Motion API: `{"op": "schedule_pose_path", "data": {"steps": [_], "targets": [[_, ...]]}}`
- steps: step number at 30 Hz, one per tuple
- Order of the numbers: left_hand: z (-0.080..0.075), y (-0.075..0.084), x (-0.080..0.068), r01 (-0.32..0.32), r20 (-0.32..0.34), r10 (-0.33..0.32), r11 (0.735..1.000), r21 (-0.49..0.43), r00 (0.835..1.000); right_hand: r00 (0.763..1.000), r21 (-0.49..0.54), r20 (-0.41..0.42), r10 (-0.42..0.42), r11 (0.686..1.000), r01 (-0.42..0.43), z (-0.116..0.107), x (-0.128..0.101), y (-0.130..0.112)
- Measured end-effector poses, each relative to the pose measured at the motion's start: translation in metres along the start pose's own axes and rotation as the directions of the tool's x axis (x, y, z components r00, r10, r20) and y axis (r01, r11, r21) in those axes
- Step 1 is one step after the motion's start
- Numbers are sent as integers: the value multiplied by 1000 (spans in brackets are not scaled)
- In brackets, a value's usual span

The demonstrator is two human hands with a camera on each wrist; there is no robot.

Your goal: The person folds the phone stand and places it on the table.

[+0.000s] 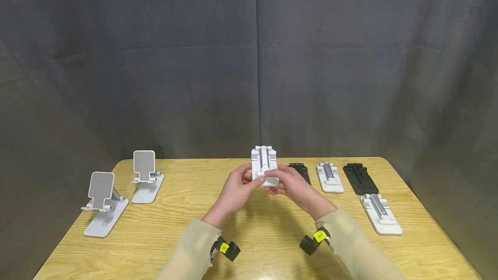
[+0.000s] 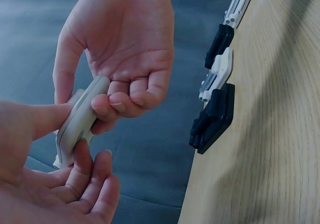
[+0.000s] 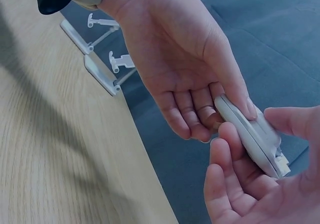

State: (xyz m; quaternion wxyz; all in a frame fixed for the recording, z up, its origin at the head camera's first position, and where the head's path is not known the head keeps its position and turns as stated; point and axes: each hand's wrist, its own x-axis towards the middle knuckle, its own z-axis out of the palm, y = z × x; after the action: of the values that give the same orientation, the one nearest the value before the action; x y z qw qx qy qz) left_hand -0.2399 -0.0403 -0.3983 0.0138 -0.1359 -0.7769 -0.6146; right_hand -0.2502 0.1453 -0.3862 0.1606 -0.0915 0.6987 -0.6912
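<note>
pale sleeves point(image 1: 194, 247) nearest, left hand point(image 1: 236, 188) and right hand point(image 1: 292, 186) pinched a folded white phone stand point(image 1: 264, 161) between thumbs and fingers, black stand point(image 1: 300, 170) lay right of them, unfolded stands point(image 1: 144, 163) stood well left

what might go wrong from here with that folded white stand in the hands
The folded white plastic stand might slip, since the left hand and right hand hold it up off the wooden table with fingers and thumbs.
A thumb might get pinched if its hinged parts swing, as both thumbs lie on its front.
Lowering the right hand could nudge the folded black stand, which is partly hidden behind it in the head view.
</note>
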Motion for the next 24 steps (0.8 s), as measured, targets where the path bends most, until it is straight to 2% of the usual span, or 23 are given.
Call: {"op": "schedule_pose_path", "data": {"steps": [5, 9, 15, 24], "targets": [[-1, 0, -1, 9, 9, -9, 1000, 2, 1000, 1000, 22, -13, -9, 1000, 9, -2, -1, 0], [-9, 1, -2, 10, -12, -10, 999, 40, 1000, 999, 38, -31, -25, 999, 26, -7, -4, -1], [-31, 1, -3, -4, -77, 12, 995, 101, 997, 998, 42, -61, -17, 999, 19, -22, -10, 2], [-70, -3, -3, 17, -142, -2, 995, 103, 990, 996, 17, -85, 11, 1000, -10, -39, -25, 3]]}}
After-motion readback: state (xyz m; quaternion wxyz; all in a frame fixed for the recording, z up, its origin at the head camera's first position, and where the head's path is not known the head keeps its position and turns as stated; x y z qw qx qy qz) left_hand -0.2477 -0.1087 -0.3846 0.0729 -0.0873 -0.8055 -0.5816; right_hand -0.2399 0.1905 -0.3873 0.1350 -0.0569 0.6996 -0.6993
